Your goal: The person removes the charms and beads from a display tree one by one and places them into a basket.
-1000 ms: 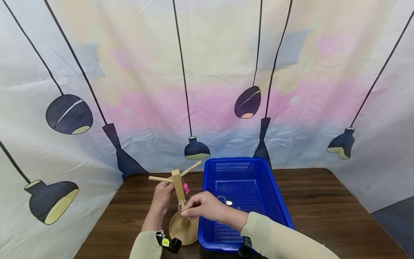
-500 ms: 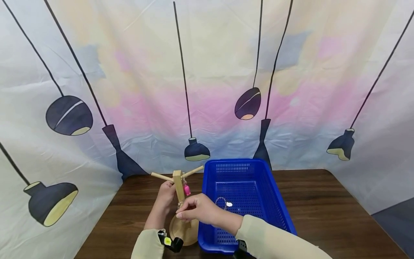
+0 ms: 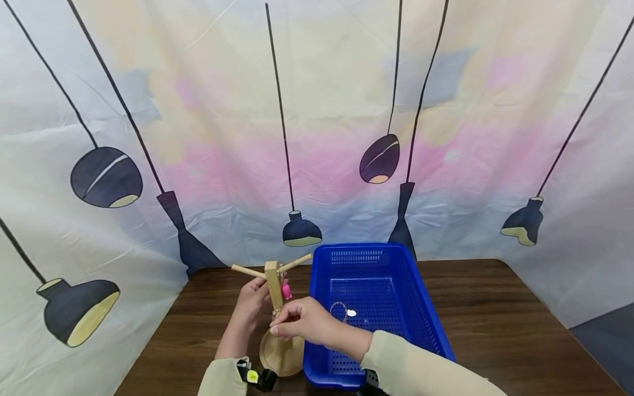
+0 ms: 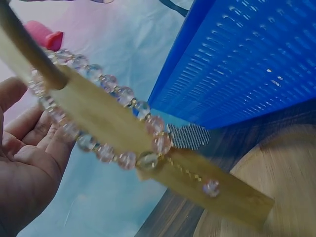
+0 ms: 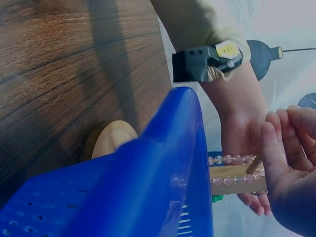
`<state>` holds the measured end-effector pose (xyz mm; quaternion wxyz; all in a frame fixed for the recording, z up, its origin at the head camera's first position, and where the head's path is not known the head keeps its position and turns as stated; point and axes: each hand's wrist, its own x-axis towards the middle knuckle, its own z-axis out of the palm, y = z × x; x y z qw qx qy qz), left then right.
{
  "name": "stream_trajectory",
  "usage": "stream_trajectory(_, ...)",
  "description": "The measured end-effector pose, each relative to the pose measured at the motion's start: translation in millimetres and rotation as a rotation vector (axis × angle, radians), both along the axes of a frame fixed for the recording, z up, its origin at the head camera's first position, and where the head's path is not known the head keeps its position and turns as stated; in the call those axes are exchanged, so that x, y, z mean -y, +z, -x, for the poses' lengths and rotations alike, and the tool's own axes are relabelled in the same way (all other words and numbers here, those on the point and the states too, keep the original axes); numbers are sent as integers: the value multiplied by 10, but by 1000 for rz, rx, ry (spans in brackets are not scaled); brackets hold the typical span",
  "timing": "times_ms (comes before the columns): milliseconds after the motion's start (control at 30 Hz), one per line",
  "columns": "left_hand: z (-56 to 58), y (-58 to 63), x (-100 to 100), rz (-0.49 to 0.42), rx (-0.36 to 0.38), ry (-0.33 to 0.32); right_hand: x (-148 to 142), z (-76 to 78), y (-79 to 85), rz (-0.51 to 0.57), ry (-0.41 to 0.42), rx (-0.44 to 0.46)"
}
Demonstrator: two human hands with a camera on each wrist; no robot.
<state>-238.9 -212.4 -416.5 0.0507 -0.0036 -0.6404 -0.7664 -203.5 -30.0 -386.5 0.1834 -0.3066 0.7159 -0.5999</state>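
Note:
A wooden stand (image 3: 272, 280) with round pegs stands on the table, left of the basket. A clear pink bead bracelet (image 4: 123, 94) hangs looped over its front peg (image 4: 37, 47), with a silver charm (image 4: 190, 137) dangling below. In the head view my right hand (image 3: 307, 322) has thumb and index finger together at that peg's end, which they hide. Behind the post is my left hand (image 4: 32, 158), palm turned up and fingers loosely extended beside the wood. A bright pink charm (image 3: 286, 291) hangs under a rear peg.
The blue perforated basket (image 3: 430, 308) sits right beside the stand, under my right forearm. Inside it lies another beaded bracelet (image 3: 339, 303) with a pale charm (image 3: 351, 313). A printed cloth (image 3: 337, 110) hangs behind the dark wooden table (image 3: 495, 313).
My right hand has shifted slightly left and toward me, then stayed there. The stand has turned or tilted slightly. My left hand stays behind the post.

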Motion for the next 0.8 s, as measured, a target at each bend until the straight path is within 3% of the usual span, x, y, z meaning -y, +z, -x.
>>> stream_trajectory(200,-200,21,134,-21,-104,-40,-19,6,1,15,3,9)
stream_trajectory(433,-347,152,307,-6,-200,-87,-14,15,-4,23,16,18)
stream_trajectory(700,-354,286,412,-201,-321,-157,2,7,-5,18,12,40)
stream_trajectory(800,-356,332,429,-254,-348,-145,7,5,-4,15,12,45)
